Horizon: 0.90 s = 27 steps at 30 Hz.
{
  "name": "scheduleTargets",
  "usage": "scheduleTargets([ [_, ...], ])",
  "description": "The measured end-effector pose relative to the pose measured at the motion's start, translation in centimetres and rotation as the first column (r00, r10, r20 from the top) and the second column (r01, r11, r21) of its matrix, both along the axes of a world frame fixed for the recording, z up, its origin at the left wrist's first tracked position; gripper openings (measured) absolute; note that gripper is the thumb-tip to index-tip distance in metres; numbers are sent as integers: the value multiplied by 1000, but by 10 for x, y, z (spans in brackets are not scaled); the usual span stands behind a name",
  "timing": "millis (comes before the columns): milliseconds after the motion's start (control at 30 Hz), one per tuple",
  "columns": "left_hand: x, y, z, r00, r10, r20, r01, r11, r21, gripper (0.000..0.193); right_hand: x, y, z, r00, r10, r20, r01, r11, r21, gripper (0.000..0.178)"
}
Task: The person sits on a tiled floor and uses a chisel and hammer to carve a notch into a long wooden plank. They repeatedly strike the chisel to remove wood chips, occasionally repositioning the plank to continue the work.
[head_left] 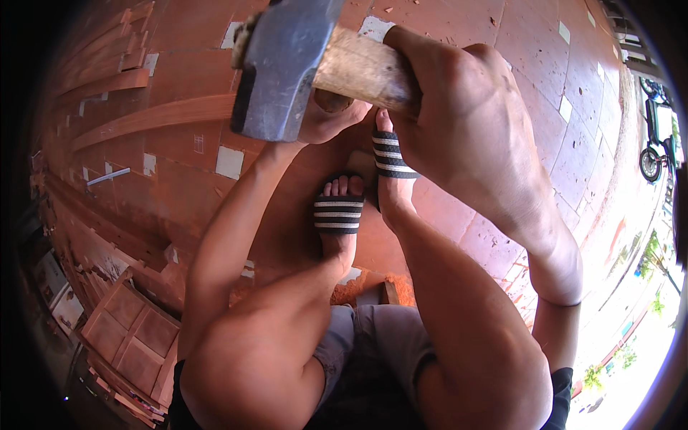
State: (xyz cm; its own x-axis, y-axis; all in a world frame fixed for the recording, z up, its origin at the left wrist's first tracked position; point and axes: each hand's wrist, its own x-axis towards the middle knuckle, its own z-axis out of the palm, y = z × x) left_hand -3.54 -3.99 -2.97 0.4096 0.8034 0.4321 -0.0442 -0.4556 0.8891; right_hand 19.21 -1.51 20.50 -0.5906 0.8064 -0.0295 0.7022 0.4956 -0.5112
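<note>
My right hand (466,107) is wrapped round the wooden handle (365,70) of a sledge-type hammer, raised close to the camera. Its blocky grey metal head (287,68) points to the left and covers part of the view. Beyond and below the head, my left hand (337,123) is closed, with its fingers mostly hidden. A brown, rounded, wood-like end (332,101) shows at the left hand, just under the hammer handle; what it belongs to is hidden.
Long reddish wooden boards (165,118) lie on the left of the tiled floor. A panelled wooden piece (132,337) stands at lower left. My feet in striped slides (338,215) are below the hands. A motorbike (653,136) is outside at far right.
</note>
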Motion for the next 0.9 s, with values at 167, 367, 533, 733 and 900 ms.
scheduleTargets([
  [167,8,-21,-19,929,256,-266,-280,958,-58,71,10,-2,-45,989,85,122,-95,992,78,23],
  [367,13,-28,10,974,187,-124,-216,933,-287,63,10,0,-26,996,66,65,-63,997,-45,20],
  [533,27,-15,8,929,276,-246,-278,960,29,67,20,6,-42,993,56,108,-51,998,-45,18],
  [733,89,60,2,773,565,-288,-404,789,463,62,40,19,-28,985,-159,66,160,987,-18,15],
  [900,103,113,70,862,484,148,-506,808,302,27,52,42,-15,956,-292,-4,292,955,62,16],
])
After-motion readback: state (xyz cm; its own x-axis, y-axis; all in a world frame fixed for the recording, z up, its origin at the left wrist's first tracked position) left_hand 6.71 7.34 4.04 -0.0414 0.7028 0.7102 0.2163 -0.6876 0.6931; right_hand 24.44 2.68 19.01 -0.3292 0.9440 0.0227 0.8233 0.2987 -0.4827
